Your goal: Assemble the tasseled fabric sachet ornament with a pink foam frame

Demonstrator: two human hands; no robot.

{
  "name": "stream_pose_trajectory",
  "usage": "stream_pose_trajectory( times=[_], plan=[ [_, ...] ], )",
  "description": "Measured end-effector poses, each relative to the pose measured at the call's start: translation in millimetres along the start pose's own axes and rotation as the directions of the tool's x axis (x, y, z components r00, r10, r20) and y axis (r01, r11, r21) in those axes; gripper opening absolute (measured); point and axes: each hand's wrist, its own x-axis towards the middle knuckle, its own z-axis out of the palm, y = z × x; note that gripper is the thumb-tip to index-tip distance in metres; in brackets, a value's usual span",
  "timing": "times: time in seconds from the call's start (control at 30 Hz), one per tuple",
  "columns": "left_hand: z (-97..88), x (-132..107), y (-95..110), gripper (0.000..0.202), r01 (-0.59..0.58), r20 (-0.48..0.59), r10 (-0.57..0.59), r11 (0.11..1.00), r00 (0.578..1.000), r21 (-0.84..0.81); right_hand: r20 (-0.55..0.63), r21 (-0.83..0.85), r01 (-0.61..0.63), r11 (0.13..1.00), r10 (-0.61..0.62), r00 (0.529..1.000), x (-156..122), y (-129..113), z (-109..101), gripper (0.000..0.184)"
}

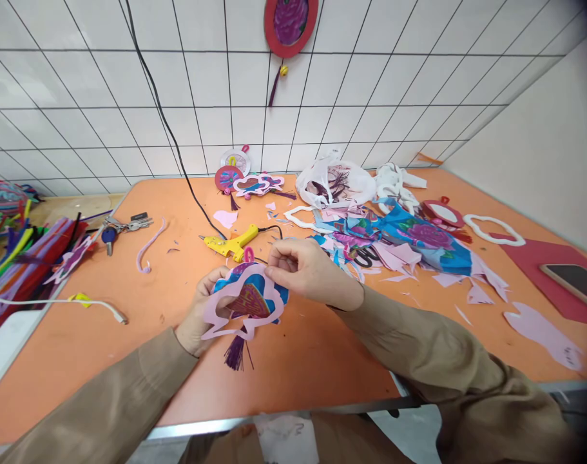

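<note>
Between my two hands, above the near part of the table, is a fabric ornament (255, 298) with blue and purple floral cloth and a dark purple tassel (235, 354) hanging below. A pink cut-out paper frame (216, 301) lies over its front, and a small pink loop (249, 254) stands at its top. My left hand (199, 312) grips the ornament at its left side, fingers partly behind it. My right hand (305, 270) pinches the upper right edge of the pink frame. Just behind the ornament lies a yellow hot glue gun (232, 243), nozzle pointing left.
Finished-looking ornaments (254, 185) rest by the tiled wall. To the right are a plastic bag (336, 183), blue floral fabric (426, 238), pink scraps (397, 256) and a phone (576, 283). Keys (129, 224), a white cable (95, 301) and colourful pipe cleaners (27, 270) lie left.
</note>
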Motion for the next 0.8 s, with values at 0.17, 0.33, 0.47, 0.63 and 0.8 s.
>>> stream_pose_trajectory(
  times=[0.17, 0.33, 0.47, 0.63, 0.8],
  plan=[
    [-0.2, -0.5, -0.6, 0.037, 0.018, 0.024, -0.018, 1.0, 1.0, -0.007, 0.002, -0.012, 0.002, 1.0, -0.002, 1.0, 0.0, -0.9, -0.5, 0.018],
    [-3.9, 3.0, -5.3, 0.037, 0.0, 0.077, 0.005, 0.998, 0.997, -0.063, -0.013, -0.009, 0.008, 1.0, -0.009, 1.0, 0.4, -0.5, -0.2, 0.018],
    [-3.5, 3.4, -5.0, 0.035, 0.005, 0.086, 0.001, 0.998, 0.996, -0.065, -0.014, -0.028, 0.014, 0.999, -0.015, 1.0, 0.6, -0.6, -0.1, 0.017],
    [-1.0, 2.3, -2.6, 0.037, 0.012, 0.067, -0.009, 0.999, 0.998, -0.05, -0.005, -0.033, 0.018, 0.999, -0.019, 1.0, 1.0, -0.6, -0.6, 0.016],
    [0.1, 1.4, -2.8, 0.038, 0.023, 0.057, -0.021, 0.999, 0.998, -0.036, -0.008, -0.038, 0.025, 0.999, -0.025, 1.0, 1.6, 0.5, -0.5, 0.016]
  ],
)
